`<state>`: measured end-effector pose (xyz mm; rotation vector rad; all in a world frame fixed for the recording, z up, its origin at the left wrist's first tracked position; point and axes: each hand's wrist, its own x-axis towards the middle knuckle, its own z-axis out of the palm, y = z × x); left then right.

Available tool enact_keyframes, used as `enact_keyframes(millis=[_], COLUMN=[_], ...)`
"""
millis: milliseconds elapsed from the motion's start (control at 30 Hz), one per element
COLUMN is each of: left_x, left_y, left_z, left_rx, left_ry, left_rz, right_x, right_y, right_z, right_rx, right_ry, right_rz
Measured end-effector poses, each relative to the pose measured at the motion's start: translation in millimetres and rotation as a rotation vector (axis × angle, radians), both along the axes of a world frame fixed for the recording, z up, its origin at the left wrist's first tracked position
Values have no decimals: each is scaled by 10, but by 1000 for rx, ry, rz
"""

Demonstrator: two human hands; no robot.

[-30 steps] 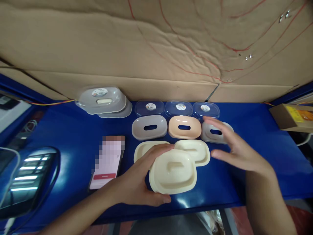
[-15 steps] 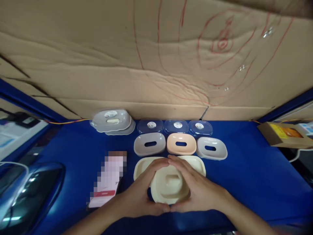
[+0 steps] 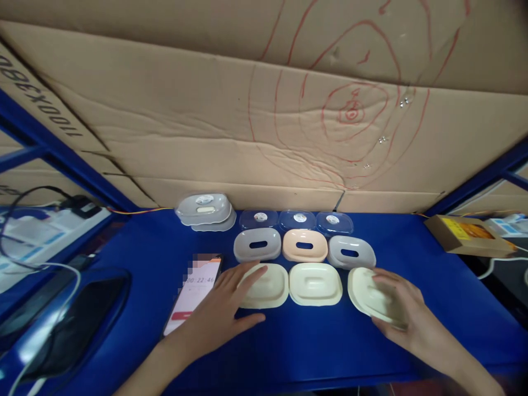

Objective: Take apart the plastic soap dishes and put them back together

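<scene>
My right hand [image 3: 402,311] grips a cream dish [image 3: 371,294] at its right side, the dish tilted above the blue table. My left hand [image 3: 231,300] has its fingers apart over the left edge of another cream dish [image 3: 274,286]; whether it touches the dish is unclear. Between the hands, a third cream dish [image 3: 315,284] lies flat. Behind them stand a grey slotted tray [image 3: 243,246], a peach slotted tray [image 3: 319,253] and a second grey slotted tray [image 3: 365,256]. Clear lids with round stickers, one of them in the middle [image 3: 289,221], form the back row.
A phone [image 3: 198,291] lies beside my left forearm. Stacked grey trays [image 3: 193,214] stand at the back left, before a cardboard wall [image 3: 185,104]. A cardboard box [image 3: 457,239] is at right, a dark cabled device [image 3: 78,319] at left.
My hands have moved apart from around the cream dish. The right hand has carried it to the right, and the left has moved left and opened. The view has shifted slightly.
</scene>
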<state>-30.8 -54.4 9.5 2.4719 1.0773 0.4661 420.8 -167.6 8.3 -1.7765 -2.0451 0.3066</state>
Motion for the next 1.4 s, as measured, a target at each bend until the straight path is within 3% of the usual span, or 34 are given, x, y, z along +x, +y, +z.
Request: enact_keyframes(millis=[100, 233, 400, 533, 700, 767, 867, 967, 1067, 1300, 1400], left_x=[19, 53, 6, 21, 98, 80, 14, -38, -53, -27, -34], left_y=[4, 38, 25, 162, 602, 736, 807, 770, 705, 521, 531], left_z=[-128, -156, -162, -44, 106, 68, -53, -123, -88, 69, 88], left_rx=[83, 131, 143, 143, 180, 185, 178, 172, 167, 82, 18], left_ry=[72, 191, 195, 148, 136, 141, 135, 113, 87, 46, -17], left_rz=[10, 7, 32, 25, 72, 81, 92, 98, 102, -13, 8], right_x=[23, -48, -182, -601, -1360, -1613, -1833, -1866, -1827, -1808, -1800], right_y=[19, 126, 120, 273, 722, 845, 921, 920, 912, 927, 929], right_z=[-185, -341, -344, -99, 211, 191, -8, -242, -360, -319, -278], right_rx=[-33, 2, 81, 112, 149, 165, 182, 189, 168, 127, 131], right_ry=[-57, -92, -87, -39, -18, -54, -125, -156, -170, -77, -27], right_rz=[44, 85, 102, 180, 546, 641, 664, 595, 549, 544, 544])
